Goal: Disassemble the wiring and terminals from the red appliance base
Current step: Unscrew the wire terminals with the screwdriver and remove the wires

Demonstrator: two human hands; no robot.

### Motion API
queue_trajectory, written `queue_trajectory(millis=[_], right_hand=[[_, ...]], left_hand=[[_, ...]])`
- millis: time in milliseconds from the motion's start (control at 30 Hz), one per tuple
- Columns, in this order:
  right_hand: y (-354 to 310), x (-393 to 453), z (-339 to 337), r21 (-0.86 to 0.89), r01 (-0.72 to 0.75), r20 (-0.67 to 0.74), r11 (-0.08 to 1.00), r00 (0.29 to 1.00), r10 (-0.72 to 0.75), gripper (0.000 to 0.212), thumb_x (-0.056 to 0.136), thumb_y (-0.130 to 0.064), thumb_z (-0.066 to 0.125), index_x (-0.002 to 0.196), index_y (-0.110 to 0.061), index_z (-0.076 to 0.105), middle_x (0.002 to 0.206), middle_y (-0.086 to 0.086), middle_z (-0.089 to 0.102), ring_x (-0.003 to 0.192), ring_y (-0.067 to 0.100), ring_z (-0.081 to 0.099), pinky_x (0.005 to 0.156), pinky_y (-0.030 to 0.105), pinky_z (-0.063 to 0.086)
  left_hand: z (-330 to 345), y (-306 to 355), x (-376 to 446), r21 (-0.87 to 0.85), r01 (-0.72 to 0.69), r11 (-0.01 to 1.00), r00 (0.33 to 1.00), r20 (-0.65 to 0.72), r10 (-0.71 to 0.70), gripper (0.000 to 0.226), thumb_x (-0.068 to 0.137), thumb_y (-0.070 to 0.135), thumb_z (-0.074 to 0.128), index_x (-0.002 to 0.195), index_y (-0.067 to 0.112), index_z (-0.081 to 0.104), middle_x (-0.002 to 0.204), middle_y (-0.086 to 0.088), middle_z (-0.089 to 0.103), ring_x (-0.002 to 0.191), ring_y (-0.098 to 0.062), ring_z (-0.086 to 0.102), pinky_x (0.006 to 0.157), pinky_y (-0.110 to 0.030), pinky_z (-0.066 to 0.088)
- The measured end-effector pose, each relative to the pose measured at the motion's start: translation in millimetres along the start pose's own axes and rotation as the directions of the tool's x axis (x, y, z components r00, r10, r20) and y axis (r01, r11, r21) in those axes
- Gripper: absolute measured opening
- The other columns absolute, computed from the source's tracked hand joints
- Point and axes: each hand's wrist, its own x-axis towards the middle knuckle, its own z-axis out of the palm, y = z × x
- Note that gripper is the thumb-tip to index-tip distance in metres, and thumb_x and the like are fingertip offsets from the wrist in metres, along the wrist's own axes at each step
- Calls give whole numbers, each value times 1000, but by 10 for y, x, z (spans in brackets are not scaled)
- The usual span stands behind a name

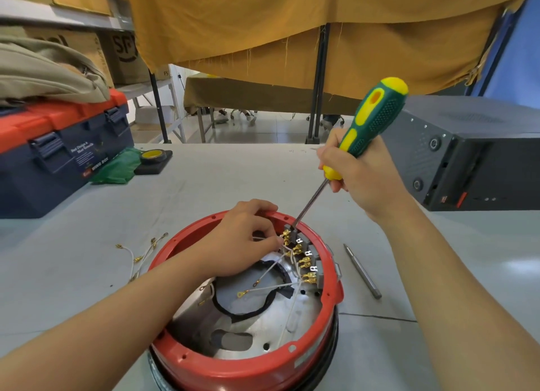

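Observation:
The red appliance base [327, 317] sits upside down on the grey table, its metal inside exposed. A row of brass terminals [305, 263] on grey blocks lines its far right inner wall, with white wires [274, 269] running from them. My left hand [242, 241] reaches into the base and pinches a white wire beside the top terminal. My right hand [359, 174] grips a green and yellow screwdriver [371, 121], its tip set on the topmost terminal block.
Several removed white wires with brass lugs [143, 251] lie left of the base. A loose metal bit [362, 270] lies to its right. A blue and red toolbox [58, 148], a tape roll [153, 156] and a black box [467, 156] stand further back.

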Motion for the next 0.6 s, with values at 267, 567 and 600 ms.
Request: queue_trajectory(millis=[267,567,600], right_hand=[[42,11,-52,-39,41,74,998,997,-38,27,83,-10,56,59,-5,44,51,3,48,42,11,47,45,11,37],[73,8,-43,-85,68,100,994,993,-59,29,91,-4,56,64,0,47,49,-5,47,44,7,47,47,11,39],[81,7,-37,-70,60,94,996,994,-53,29,91,-5,56,63,-1,46,50,-3,46,44,7,47,47,12,39]], left_hand=[[-4,-13,29,2,11,1000,1000,2,-11,22,88,33,61,76,18,70,134,14,41,123,-4,33,103,-25,29],[7,-11,33,10,8,1000,1000,10,-9,22,89,33,61,75,19,69,136,13,40,123,-5,32,100,-22,27],[6,-12,31,12,8,1000,1000,11,-8,21,89,32,61,75,19,69,136,13,40,123,-5,32,99,-22,27]])
